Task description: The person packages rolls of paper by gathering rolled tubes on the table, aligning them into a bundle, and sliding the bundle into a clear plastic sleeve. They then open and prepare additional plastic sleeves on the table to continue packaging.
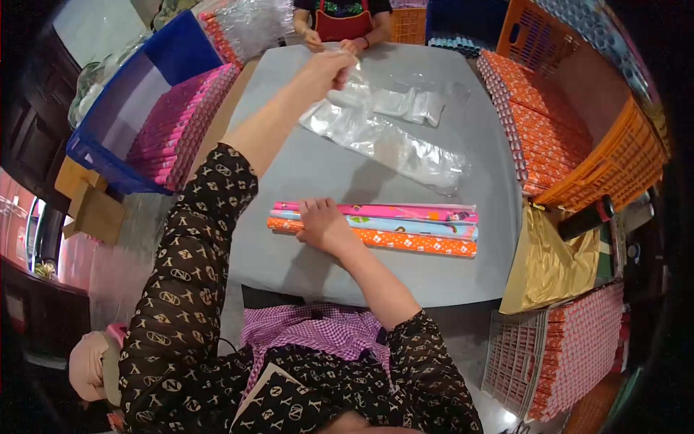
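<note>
At your far left, a blue crate (pixel 108 163) holds stacked pink rolls (pixel 184 123), and a cardboard box (pixel 97 213) sits just below it. Your right hand (pixel 322 224) lies across three patterned rolls near your edge of the grey surface (pixel 289 170). Its fingers reach over the pink roll (pixel 405 212) and the thumb side is on the orange roll (pixel 412 241), with the light blue roll (pixel 405 226) between them; you cannot tell whether it grips or only presses. Your left hand (pixel 334 71) is stretched towards the far side, its fingers pinched on clear plastic (pixel 347 69). Beyond it, a co-worker in a red apron (pixel 343 27) has both hands at the far edge. Clear plastic sleeves (pixel 394 148) lie spread across the middle, just beyond the three rolls. On your right, an orange crate (pixel 614 155) holds orange rolls (pixel 553 141); beneath it hangs a gold sheet (pixel 542 271), and lower still a wire basket (pixel 513 358) carries more orange-sided rolls (pixel 585 347).
</note>
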Motion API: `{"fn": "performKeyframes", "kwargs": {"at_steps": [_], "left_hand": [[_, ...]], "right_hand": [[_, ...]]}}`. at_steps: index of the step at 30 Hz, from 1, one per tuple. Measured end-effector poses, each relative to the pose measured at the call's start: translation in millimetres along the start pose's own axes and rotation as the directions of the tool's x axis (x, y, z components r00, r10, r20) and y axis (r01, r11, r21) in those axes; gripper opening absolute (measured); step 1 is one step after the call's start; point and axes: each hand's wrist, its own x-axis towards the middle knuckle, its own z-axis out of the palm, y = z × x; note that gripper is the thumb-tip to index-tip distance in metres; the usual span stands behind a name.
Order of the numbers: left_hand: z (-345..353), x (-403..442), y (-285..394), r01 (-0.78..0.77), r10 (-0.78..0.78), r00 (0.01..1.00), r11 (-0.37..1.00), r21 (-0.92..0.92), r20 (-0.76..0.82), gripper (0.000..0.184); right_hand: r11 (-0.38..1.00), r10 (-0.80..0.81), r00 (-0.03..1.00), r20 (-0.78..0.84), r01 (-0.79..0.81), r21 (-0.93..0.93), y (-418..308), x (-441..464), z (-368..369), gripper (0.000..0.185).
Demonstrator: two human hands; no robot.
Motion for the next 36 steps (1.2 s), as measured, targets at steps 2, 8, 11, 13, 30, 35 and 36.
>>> {"fn": "performKeyframes", "kwargs": {"at_steps": [2, 8, 11, 13, 30, 35, 36], "left_hand": [[35.6, 8.6, -3.6, 0.006, -0.005, 1.0, 0.999, -0.054, 0.018, 0.018], [82.9, 24.7, -15.5, 0.036, -0.067, 0.976, 0.988, 0.15, 0.209, 0.016], [93.0, 26.4, -23.8, -0.008, -0.091, 0.976, 0.892, 0.453, 0.196, 0.021], [98.2, 27.6, -29.4, -0.03, -0.041, 0.993, 0.81, 0.586, 0.107, 0.024], [69.8, 34.7, -29.6, 0.076, -0.095, 0.994, 0.949, 0.307, 0.046, 0.021], [19.2, 25.8, -22.1, 0.101, -0.105, 0.994, 0.93, 0.354, -0.008, 0.019], [-0.3, 21.6, -20.0, 0.095, -0.093, 0.995, 0.931, 0.353, -0.022, 0.019]], "right_hand": [[0.999, 0.035, 0.999, 0.02, -0.035, 0.006, 1.1, 0.1, 0.6, 0.063], [0.998, -0.06, 0.985, -0.161, 0.058, -0.016, 1.9, -4.1, -3.1, 0.053], [0.998, -0.057, 0.99, -0.131, 0.054, -0.024, 1.6, -6.2, -4.1, 0.068], [0.998, -0.056, 0.986, -0.158, 0.053, -0.019, 1.0, -7.0, -5.3, 0.067], [1.0, -0.016, 0.998, -0.058, 0.015, -0.008, 3.0, -2.5, -0.8, 0.065], [1.0, 0.028, 0.997, 0.078, -0.026, -0.015, 0.3, 1.7, -0.2, 0.065], [1.0, 0.01, 0.997, 0.078, -0.009, -0.019, 0.3, 1.6, -3.0, 0.065]]}}
